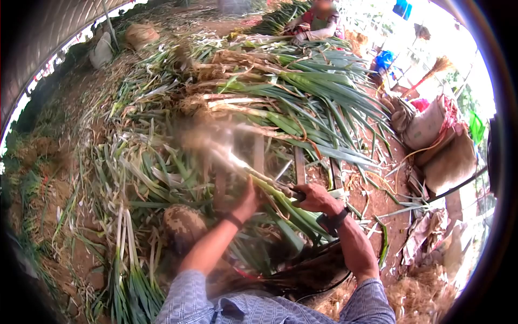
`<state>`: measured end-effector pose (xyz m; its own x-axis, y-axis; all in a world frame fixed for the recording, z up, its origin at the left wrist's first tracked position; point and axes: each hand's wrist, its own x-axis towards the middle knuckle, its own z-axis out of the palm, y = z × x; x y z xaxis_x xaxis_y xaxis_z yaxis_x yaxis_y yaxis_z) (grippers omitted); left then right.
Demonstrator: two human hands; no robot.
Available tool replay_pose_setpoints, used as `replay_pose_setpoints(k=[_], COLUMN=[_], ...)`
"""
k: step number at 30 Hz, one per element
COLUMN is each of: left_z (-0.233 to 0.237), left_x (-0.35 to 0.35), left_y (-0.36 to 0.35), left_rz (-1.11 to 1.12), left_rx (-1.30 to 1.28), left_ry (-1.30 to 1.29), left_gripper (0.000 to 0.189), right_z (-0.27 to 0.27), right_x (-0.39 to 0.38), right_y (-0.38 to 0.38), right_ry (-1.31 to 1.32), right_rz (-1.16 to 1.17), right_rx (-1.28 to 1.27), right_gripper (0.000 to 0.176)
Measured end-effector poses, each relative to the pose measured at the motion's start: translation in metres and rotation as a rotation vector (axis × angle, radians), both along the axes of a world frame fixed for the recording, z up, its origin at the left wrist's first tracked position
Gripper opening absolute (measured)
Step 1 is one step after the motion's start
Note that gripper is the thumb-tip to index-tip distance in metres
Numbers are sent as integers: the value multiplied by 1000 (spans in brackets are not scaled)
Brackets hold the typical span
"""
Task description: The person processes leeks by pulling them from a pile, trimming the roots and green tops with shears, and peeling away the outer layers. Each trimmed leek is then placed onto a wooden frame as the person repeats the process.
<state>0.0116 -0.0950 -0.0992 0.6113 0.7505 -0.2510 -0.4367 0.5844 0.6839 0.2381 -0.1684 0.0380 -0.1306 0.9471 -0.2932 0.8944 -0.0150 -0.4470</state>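
Note:
My left hand (245, 204) is closed around the stalk of a large green onion (264, 186), whose root end points up and away into a whitish blur. My right hand (318, 198) grips a small dark-handled tool (294, 194) against the same stalk. What kind of tool it is cannot be made out. Green leaves run down from the stalk beneath my right wrist. Just beyond my hands lies a big pile of green onions (318, 89), roots to the left and leaves to the right, on wooden slats (300, 164).
Several trimmed green onions (129, 254) lie at lower left. Stripped leaves (156, 173) litter the ground. Stuffed sacks (431, 127) stand at right beside a black hose (458, 186). Another person (318, 24) sits behind the pile. A broom (434, 70) is at upper right.

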Motion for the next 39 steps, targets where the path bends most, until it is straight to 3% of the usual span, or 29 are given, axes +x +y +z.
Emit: replay_pose_setpoints(k=[4, 6, 8, 11, 12, 15, 18, 21, 24, 25, 26, 30, 34, 37, 38, 39], left_z=[32, -6, -23, -17, -3, -5, -23, -2, -50, -45, -37, -36, -13, -21, -14, -21], left_x=[-6, -18, -37, -55, -56, -59, -55, -55, -54, -52, -53, -55, -49, -45, -37, -39], left_y=[-12, 4, 21, 28, 29, 40, 62, 73, 93, 93, 89, 85, 70, 59, 44, 41], left_rz=[133, 209, 248, 550, 555, 436, 489, 465, 625, 692, 586, 575, 523, 592, 637, 530], left_rx=[-50, 149, 395, 579, 372, 253, 229, 258, 399, 458, 246, 195, -20, 273, 225, 215], left_ry=[72, 459, 721, 760, 657, 605, 712, 911, 872, 853, 892, 767, 688, 666, 520, 552], left_gripper=[63, 54, 33, 28, 23, 25, 29, 34, 33, 32, 29, 25, 23, 19, 15, 13], right_z=[-9, -17, -15, -16, -21, -23, -24, -28, -27, -23, -19, -8, -10, -8, -5, 0], right_x=[7, 10, 11, 16, 18, 18, 15, 14, 7, 6, 4, -1, -7, -9, -11, -14], right_y=[6, 8, 6, 6, 5, 6, 7, 7, 9, 9, 8, 9, 9, 10, 10, 11], right_ry=[110, 94, 76, 40, 44, 16, 11, -15, -26, -28, -9, 68, 74, 114, 106, 97], right_rz=[20, 26, 22, 52, 41, 61, 61, 56, 36, 25, 24, 52, 68, 61, 70, 80], right_rx=[-30, -13, -25, -157, -156, -148, -114, -108, -94, -86, -59, 17, 48, 101, 110, 119], right_gripper=[37, 38, 40, 57, 56, 54, 52, 53, 52, 52, 52, 51, 51, 51, 47, 43])
